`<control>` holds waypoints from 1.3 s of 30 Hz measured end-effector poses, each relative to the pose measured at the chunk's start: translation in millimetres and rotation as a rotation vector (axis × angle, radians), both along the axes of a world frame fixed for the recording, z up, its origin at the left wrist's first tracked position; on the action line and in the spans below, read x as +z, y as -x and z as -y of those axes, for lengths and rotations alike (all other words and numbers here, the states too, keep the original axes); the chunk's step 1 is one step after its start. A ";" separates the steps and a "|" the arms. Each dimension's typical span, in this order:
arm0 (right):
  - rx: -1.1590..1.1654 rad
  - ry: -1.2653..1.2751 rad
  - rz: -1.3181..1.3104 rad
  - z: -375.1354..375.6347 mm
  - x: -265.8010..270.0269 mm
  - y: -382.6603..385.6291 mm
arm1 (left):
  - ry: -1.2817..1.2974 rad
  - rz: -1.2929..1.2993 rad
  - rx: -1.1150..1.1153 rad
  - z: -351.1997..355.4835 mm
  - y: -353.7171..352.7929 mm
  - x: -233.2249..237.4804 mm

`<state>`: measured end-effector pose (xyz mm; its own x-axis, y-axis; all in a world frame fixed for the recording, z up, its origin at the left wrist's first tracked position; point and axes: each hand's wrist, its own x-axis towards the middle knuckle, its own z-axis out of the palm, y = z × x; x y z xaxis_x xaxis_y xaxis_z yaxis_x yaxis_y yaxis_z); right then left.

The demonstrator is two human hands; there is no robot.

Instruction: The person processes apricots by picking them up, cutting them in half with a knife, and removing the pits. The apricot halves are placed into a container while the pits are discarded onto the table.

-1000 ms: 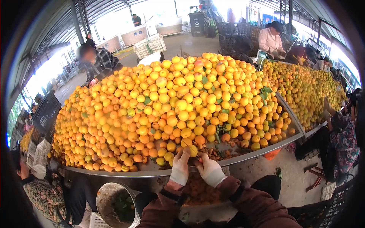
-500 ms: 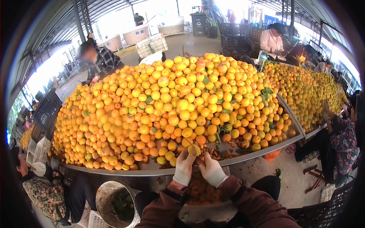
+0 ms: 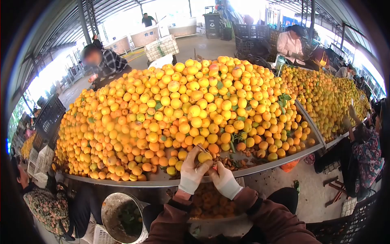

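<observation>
My left hand (image 3: 192, 171), in a white glove with bare fingertips, is closed around a yellow-orange apricot (image 3: 204, 157) at the near edge of the metal table. My right hand (image 3: 224, 179), gloved the same way, is closed just beside the fruit, its fingertips close to the apricot's lower right. A small reddish bit shows at those fingertips, too small to name. Beyond both hands rises a large heap of apricots (image 3: 178, 101) with a few green leaves among them. Brown scraps (image 3: 231, 163) lie on the table just past my right hand.
A metal rim (image 3: 134, 184) runs along the table's near side. Below left stands a white bucket (image 3: 109, 215) with leaves inside. More apricots (image 3: 213, 203) sit under the table edge. A metal divider (image 3: 310, 122) separates a second heap (image 3: 329, 93). Several people sit around.
My left hand has rolled slightly and shifted left, with the apricot now turned between its fingers. My right hand stays nearly in place. The person at back left has drawn a hand back from the heap.
</observation>
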<state>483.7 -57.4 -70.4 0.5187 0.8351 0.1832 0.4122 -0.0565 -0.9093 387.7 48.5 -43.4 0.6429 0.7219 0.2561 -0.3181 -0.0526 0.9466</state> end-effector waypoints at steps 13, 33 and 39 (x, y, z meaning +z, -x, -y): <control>0.005 0.015 0.073 -5.7 3.9 4.1 | -0.073 -0.078 0.041 3.0 2.9 -8.3; -0.034 0.140 0.229 -17.7 -11.5 14.8 | 0.417 0.072 0.024 3.0 9.8 -5.6; -0.041 0.220 0.231 -19.0 -13.2 18.2 | -0.654 -0.361 0.330 4.3 20.4 -20.7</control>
